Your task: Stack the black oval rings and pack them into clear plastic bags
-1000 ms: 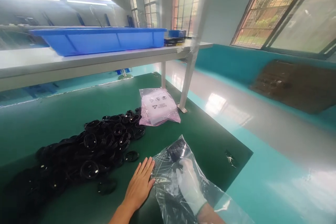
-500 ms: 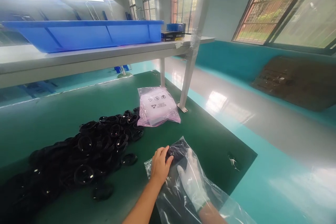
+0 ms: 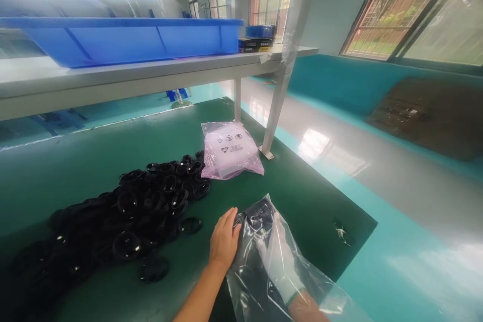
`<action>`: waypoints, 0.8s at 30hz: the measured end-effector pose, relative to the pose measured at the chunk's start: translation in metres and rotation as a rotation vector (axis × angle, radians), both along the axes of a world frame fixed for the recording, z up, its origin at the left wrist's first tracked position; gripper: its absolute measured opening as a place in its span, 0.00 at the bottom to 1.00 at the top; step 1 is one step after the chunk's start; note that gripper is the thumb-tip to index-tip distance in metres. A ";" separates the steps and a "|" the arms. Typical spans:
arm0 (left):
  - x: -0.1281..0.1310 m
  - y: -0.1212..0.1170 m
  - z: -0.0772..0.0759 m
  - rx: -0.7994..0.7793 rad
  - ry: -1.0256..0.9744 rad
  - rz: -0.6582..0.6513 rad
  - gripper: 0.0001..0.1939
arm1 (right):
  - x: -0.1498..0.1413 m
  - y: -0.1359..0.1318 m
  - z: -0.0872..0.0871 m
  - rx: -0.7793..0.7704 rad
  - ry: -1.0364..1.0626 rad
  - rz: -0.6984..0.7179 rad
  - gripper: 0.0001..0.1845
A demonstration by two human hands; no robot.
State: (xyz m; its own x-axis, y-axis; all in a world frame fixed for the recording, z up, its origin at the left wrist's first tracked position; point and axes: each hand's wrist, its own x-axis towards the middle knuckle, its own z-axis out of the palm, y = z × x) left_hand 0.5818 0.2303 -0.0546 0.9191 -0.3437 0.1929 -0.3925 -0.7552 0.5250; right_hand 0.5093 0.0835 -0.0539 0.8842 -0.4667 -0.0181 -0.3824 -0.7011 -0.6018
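Note:
A clear plastic bag (image 3: 252,266) lies in front of me on the green surface, with a stack of black ribbed parts (image 3: 260,210) inside its far end. My left hand (image 3: 223,241) is bare and closed at the bag's upper left edge, fingers together against the film. Inside the bag is my right hand (image 3: 281,261), in a white glove, its fingers stretched out beside the black parts and its thumb apart. Glare on the film partly hides those fingertips. To the left spreads a heap of black ring-shaped parts (image 3: 127,245).
A pinkish printed bag (image 3: 232,153) with pale contents lies beyond the heap, near a white post (image 3: 277,105). Overhead runs a white shelf (image 3: 151,76) carrying a blue bin (image 3: 158,43) and small boxes (image 3: 255,44). A scrap of clear plastic (image 3: 341,233) lies right.
My left hand has slid slightly left, off the bag's top onto its edge, exposing more of the black parts. My right hand stays inside the bag. The view has shifted slightly.

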 end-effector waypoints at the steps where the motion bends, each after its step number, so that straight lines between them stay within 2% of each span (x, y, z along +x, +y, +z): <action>1: -0.004 0.011 -0.003 0.069 -0.048 -0.019 0.22 | -0.003 0.000 0.002 0.009 0.016 -0.007 0.36; 4: -0.016 0.041 -0.015 0.254 -0.142 -0.104 0.22 | -0.017 0.003 0.007 0.059 0.064 -0.005 0.32; 7: -0.024 0.057 -0.025 0.340 -0.168 -0.122 0.24 | -0.023 0.018 0.006 0.055 0.086 0.238 0.24; 9: -0.026 0.059 -0.028 0.356 -0.178 -0.118 0.24 | -0.017 0.031 0.002 0.021 0.117 0.382 0.25; 10: -0.026 0.059 -0.029 0.358 -0.184 -0.120 0.24 | -0.012 0.037 0.001 0.007 0.133 0.406 0.26; 16: -0.025 0.061 -0.032 0.391 -0.227 -0.144 0.25 | 0.019 0.052 -0.005 -0.036 0.198 0.348 0.36; 24: -0.025 0.063 -0.034 0.367 -0.227 -0.112 0.25 | 0.021 0.051 0.006 -0.046 0.263 0.294 0.39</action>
State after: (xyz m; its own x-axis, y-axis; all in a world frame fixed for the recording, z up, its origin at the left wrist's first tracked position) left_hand 0.5567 0.2929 -0.0890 0.8207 -0.5219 0.2324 -0.5568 -0.8218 0.1207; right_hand 0.5304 0.1344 -0.0481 0.9481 -0.2002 -0.2472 -0.2987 -0.8273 -0.4757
